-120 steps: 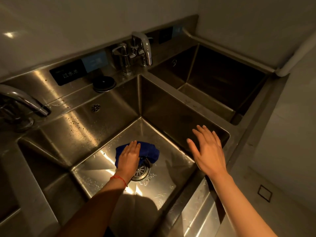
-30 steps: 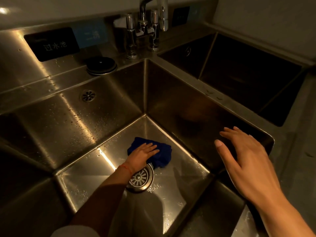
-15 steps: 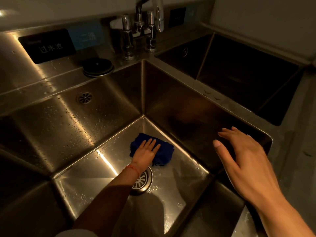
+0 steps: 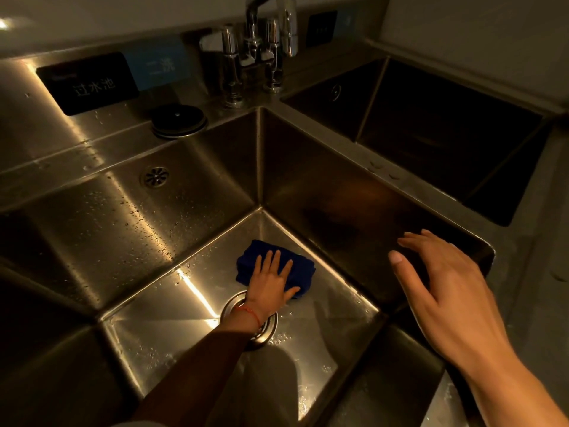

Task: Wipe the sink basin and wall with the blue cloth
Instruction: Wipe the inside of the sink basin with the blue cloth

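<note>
left hand (image 4: 271,285) flat, fingers spread, pressing blue cloth (image 4: 300,268) on sink basin (image 4: 172,328) floor | right hand (image 4: 443,288) open, empty, to its right

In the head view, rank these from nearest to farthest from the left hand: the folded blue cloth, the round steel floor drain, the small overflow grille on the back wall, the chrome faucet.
1. Folded blue cloth: directly under the left hand, on the basin floor.
2. Round steel floor drain: beneath the wrist.
3. Small overflow grille: up the back wall, to the left.
4. Chrome faucet: on the rear ledge.
</note>
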